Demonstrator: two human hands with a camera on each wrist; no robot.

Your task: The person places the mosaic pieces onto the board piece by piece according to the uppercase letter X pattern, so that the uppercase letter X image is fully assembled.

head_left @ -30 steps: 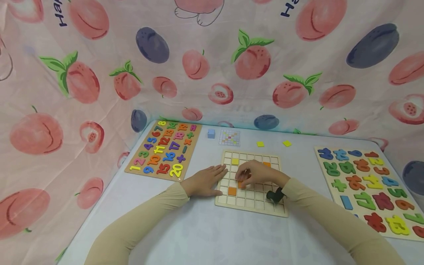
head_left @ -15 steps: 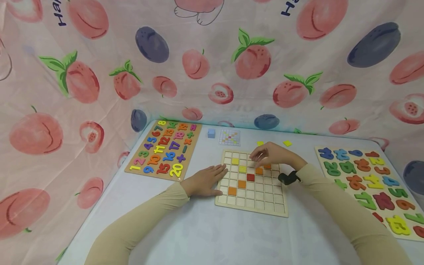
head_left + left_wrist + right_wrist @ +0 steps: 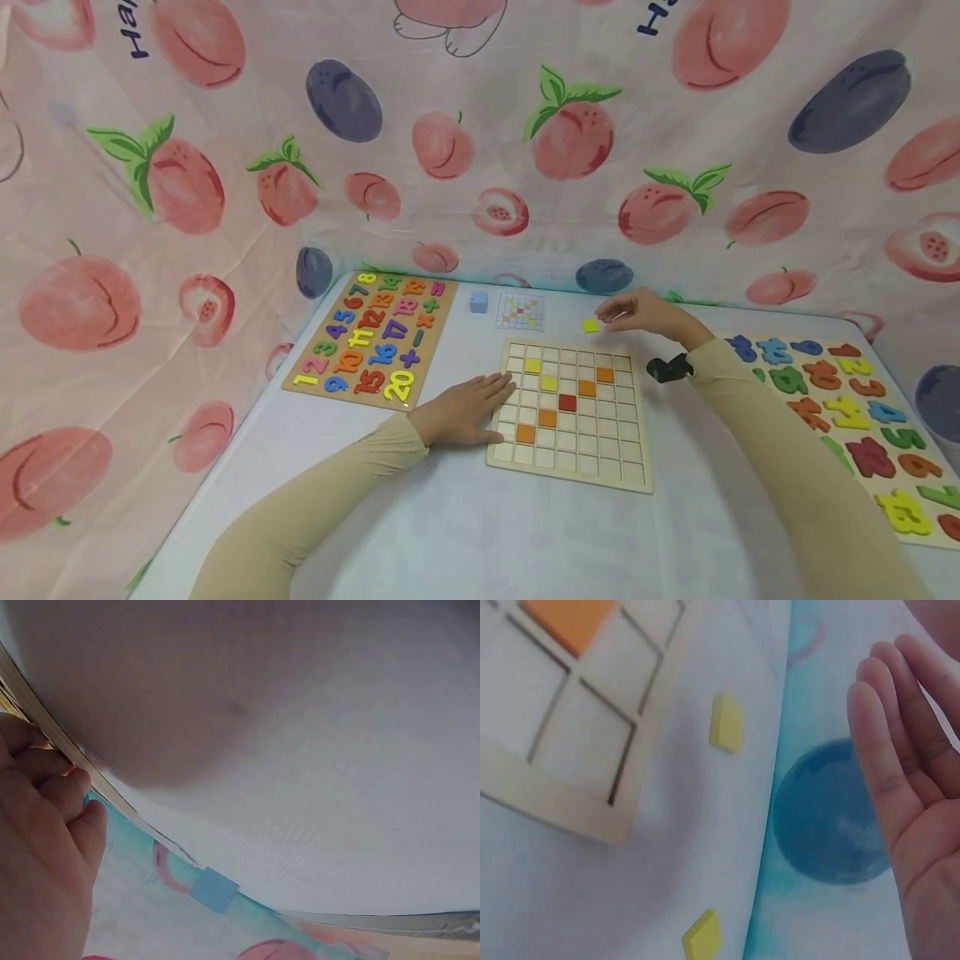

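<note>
In the head view my left hand (image 3: 463, 411) rests at the left edge of a wooden grid board (image 3: 592, 482), fingers extended over its border. The left wrist view has its fingertips (image 3: 67, 787) against the board's side. My right hand (image 3: 647, 317) hovers behind the board, nearest a yellow square tile (image 3: 590, 326). In the right wrist view its fingers are relaxed, with nothing visible between them; two loose yellow tiles (image 3: 726, 724) lie on the table. A red tile (image 3: 567, 402) sits in the grid, along with several orange tiles (image 3: 526, 433) and two yellow ones (image 3: 549, 383).
A number puzzle board (image 3: 416, 392) lies at the left, and another (image 3: 855, 417) at the right, partly behind the right sleeve. Behind the grid are a small blue block (image 3: 478, 302) and a printed pattern card (image 3: 520, 312). A fruit-printed cloth (image 3: 450, 208) hangs at the back.
My right hand has moved from the middle of the grid to the back right, uncovering the red tile and a yellow tile. It now covers one loose yellow tile. My left hand stays put.
</note>
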